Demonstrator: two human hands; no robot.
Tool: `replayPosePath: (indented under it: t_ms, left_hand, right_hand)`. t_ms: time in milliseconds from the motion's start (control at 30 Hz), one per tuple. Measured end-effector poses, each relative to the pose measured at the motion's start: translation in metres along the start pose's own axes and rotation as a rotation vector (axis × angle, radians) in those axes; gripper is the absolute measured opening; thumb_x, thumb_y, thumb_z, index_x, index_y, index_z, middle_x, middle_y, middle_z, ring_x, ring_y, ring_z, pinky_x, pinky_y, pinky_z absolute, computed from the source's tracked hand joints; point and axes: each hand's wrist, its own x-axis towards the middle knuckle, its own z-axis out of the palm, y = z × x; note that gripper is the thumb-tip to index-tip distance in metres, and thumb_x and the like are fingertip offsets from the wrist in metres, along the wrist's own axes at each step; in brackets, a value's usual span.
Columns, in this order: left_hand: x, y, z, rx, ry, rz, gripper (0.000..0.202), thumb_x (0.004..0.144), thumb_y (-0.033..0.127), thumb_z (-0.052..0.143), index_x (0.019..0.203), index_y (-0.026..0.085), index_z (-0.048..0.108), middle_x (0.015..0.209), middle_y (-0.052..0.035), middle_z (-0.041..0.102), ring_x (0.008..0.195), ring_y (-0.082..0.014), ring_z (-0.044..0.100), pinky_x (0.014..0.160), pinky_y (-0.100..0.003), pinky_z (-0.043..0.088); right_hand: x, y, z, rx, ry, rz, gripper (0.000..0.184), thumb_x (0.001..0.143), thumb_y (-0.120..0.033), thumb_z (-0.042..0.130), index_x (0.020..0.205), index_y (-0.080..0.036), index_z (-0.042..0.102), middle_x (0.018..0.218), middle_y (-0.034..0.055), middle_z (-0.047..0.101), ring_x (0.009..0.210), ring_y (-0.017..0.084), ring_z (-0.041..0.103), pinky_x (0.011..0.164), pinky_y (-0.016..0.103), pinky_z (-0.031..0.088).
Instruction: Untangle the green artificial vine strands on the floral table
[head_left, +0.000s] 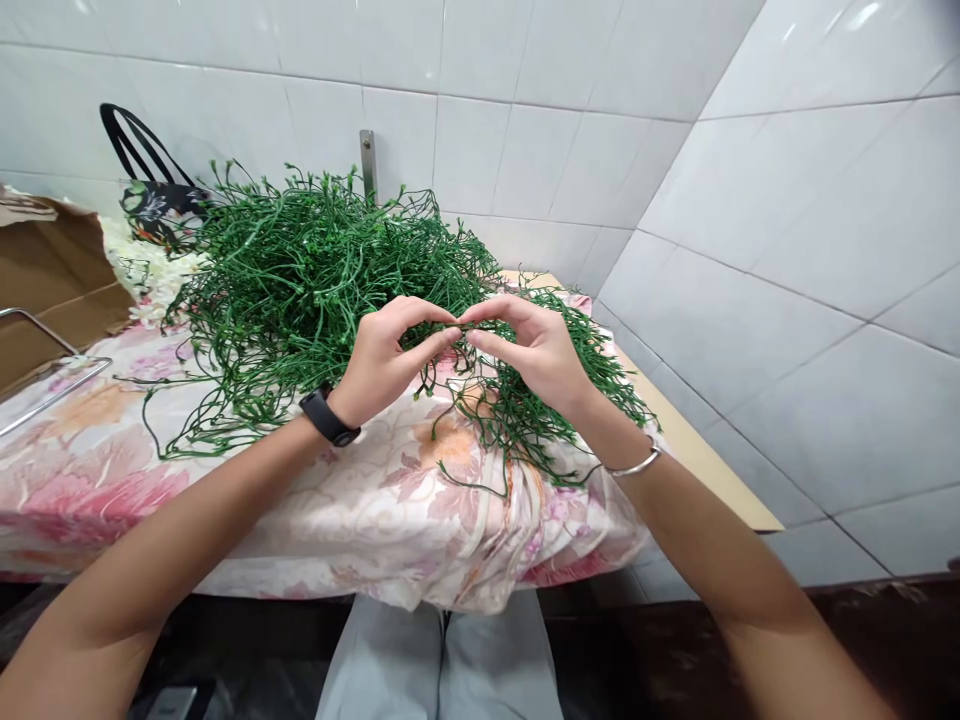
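Pale grey trousers (442,660) show nearest, below the hanging edge of a white cloth printed with pink and orange flowers (300,510) that covers the work surface. A black wristband (330,415) circles the left wrist, a thin silver bangle (637,460) the right forearm. Both forearms reach forward and inward, so the left hand (390,350) and right hand (536,350) meet above the cloth, fingertips almost touching. On each, thumb and forefinger arch round and come close at the tips; whether a stem is pinched there I cannot tell (the spot is tiny against the tangle behind).

Around and beyond the hands lie thin green plastic-looking stems with budded tips: a smaller spread (540,400) at right, part of it behind the right hand, and a big heaped mass (322,265) left of centre. A bent silver metal rod (56,400) lies at far left, before an open brown cardboard box (60,290); white artificial-looking blossoms (154,275) sit against the box's right side. Behind them, a black flowered bag with looped handles (161,205) is partly blocked by the heap, its contents hidden. The heap also covers the foot of a slim metal bracket (367,160) on the white tiled wall (480,140).
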Motion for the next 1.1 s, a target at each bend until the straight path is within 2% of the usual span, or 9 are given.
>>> replayPosePath:
  t_ms: [133, 267, 433, 667, 933, 1100]
  left_hand:
    - [0.0, 0.0, -0.001, 0.036, 0.006, -0.014, 0.014, 0.073, 0.027, 0.06, 0.077, 0.014, 0.062, 0.077, -0.0026, 0.063, 0.073, -0.012, 0.056, 0.068, -0.024, 0.042]
    - [0.001, 0.003, -0.002, 0.081, -0.062, -0.023, 0.01, 0.07, 0.023, 0.06, 0.072, 0.014, 0.057, 0.073, -0.0008, 0.06, 0.07, -0.0117, 0.052, 0.064, -0.024, 0.039]
    - [0.0, 0.008, -0.002, 0.102, -0.135, -0.031, 0.005, 0.067, 0.016, 0.057, 0.071, 0.015, 0.054, 0.072, 0.0004, 0.057, 0.069, -0.0118, 0.05, 0.064, -0.024, 0.037]
    - [0.0, 0.008, -0.002, 0.034, -0.16, -0.026, 0.006, 0.064, 0.01, 0.054, 0.068, 0.014, 0.053, 0.069, 0.0013, 0.056, 0.066, -0.0101, 0.051, 0.063, -0.022, 0.038]
    - [0.0, 0.012, -0.005, -0.014, -0.214, -0.072, 0.003, 0.065, 0.014, 0.054, 0.064, 0.014, 0.057, 0.063, 0.0015, 0.061, 0.06, -0.0095, 0.053, 0.057, -0.021, 0.039]
    - [0.001, 0.014, -0.007, -0.076, -0.224, -0.089, 0.003, 0.067, 0.015, 0.056, 0.065, 0.014, 0.059, 0.064, 0.0008, 0.062, 0.061, -0.0104, 0.055, 0.06, -0.022, 0.042]
  right_hand:
    - [-0.001, 0.002, 0.001, 0.005, -0.003, -0.012, 0.014, 0.075, -0.022, 0.058, 0.086, -0.015, 0.061, 0.089, 0.0045, 0.063, 0.087, 0.014, 0.058, 0.085, 0.034, 0.044]
    - [-0.003, 0.004, 0.003, 0.043, -0.04, -0.023, 0.01, 0.074, -0.019, 0.057, 0.084, -0.015, 0.057, 0.089, 0.0044, 0.063, 0.088, 0.014, 0.058, 0.083, 0.033, 0.045]
    - [-0.004, 0.001, 0.005, -0.095, -0.088, -0.034, 0.01, 0.074, -0.02, 0.057, 0.082, -0.014, 0.056, 0.083, 0.0027, 0.061, 0.08, 0.013, 0.057, 0.078, 0.03, 0.044]
    - [-0.007, -0.001, 0.007, -0.149, -0.145, -0.052, 0.008, 0.072, -0.013, 0.053, 0.08, -0.015, 0.053, 0.081, 0.0008, 0.059, 0.078, 0.011, 0.055, 0.075, 0.026, 0.043]
    - [-0.009, -0.001, 0.01, 0.003, -0.144, -0.004, 0.008, 0.071, -0.012, 0.051, 0.073, -0.017, 0.046, 0.079, 0.0009, 0.057, 0.081, 0.012, 0.056, 0.075, 0.029, 0.045]
    - [-0.009, 0.0, 0.011, 0.066, -0.08, 0.02, 0.009, 0.068, -0.01, 0.052, 0.067, -0.017, 0.046, 0.073, -0.0001, 0.058, 0.08, 0.012, 0.057, 0.076, 0.031, 0.046]
